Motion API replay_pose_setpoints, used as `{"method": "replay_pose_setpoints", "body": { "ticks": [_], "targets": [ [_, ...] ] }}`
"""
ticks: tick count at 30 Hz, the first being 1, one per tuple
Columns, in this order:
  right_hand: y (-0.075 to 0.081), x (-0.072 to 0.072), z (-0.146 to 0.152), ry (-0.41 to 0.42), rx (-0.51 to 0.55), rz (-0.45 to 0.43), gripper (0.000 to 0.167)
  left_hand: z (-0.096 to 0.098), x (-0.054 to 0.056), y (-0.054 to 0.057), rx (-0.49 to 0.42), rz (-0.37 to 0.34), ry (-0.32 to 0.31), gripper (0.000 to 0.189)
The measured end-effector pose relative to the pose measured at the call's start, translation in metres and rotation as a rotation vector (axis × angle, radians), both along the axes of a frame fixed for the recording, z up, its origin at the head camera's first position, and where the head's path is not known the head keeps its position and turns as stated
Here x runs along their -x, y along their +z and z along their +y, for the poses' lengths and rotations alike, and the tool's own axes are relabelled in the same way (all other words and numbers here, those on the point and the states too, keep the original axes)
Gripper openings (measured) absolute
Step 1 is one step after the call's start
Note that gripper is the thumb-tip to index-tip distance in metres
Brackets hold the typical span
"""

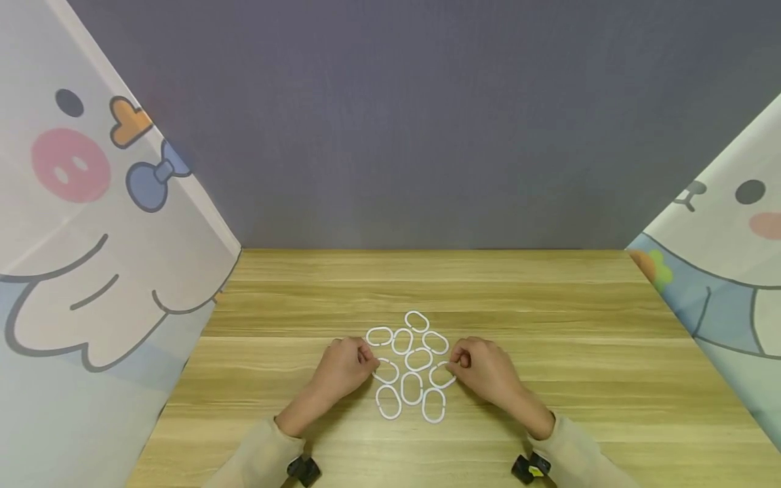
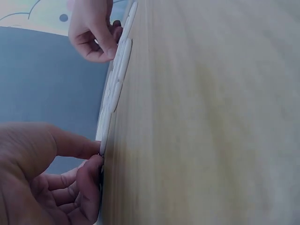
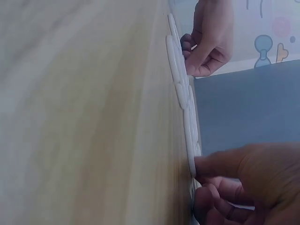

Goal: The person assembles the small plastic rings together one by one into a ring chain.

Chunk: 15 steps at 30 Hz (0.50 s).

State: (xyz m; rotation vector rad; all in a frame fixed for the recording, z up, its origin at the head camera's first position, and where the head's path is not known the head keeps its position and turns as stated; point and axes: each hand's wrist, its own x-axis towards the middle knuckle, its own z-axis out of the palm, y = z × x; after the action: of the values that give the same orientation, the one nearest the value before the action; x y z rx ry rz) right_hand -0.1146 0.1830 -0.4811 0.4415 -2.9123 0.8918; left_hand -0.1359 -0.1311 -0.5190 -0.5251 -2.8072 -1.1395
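Observation:
Several white oval split rings (image 1: 401, 390), with small gaps in their outlines, lie flat in a cluster on the wooden table. My left hand (image 1: 349, 364) pinches the left edge of one white oval ring (image 1: 398, 372) between thumb and index finger. Opposite it, my right hand (image 1: 486, 369) pinches the outer edge of another white oval ring (image 1: 430, 375). In the left wrist view, the fingertips meet at the near end of a ring (image 2: 106, 133), which stays low at the tabletop. The right wrist view shows a ring (image 3: 188, 140) likewise at the fingertips.
The wood-grain table (image 1: 305, 291) extends around the rings. A dark grey panel (image 1: 390, 135) rises behind it. Panels with cartoon animals stand at the left (image 1: 36, 237) and right (image 1: 732, 271). Small black devices sit at both sleeve cuffs.

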Motion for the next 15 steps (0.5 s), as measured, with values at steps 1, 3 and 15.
{"method": "replay_pose_setpoints", "body": {
  "ticks": [1, 3, 15],
  "targets": [
    [-0.0004, 0.0003, -0.0004, -0.011, 0.002, 0.002, 0.03, 0.0003, 0.0005, -0.0012, -0.001, -0.008, 0.013, 0.023],
    [-0.001, 0.001, -0.0012, -0.027, 0.007, 0.007, 0.03, 0.0018, 0.0019, -0.0048, 0.014, -0.021, 0.044, 0.025],
    [-0.0009, -0.0011, -0.0001, -0.037, 0.023, -0.005, 0.026, 0.0037, 0.0037, -0.0104, 0.085, -0.027, 0.104, 0.028]
  ]
}}
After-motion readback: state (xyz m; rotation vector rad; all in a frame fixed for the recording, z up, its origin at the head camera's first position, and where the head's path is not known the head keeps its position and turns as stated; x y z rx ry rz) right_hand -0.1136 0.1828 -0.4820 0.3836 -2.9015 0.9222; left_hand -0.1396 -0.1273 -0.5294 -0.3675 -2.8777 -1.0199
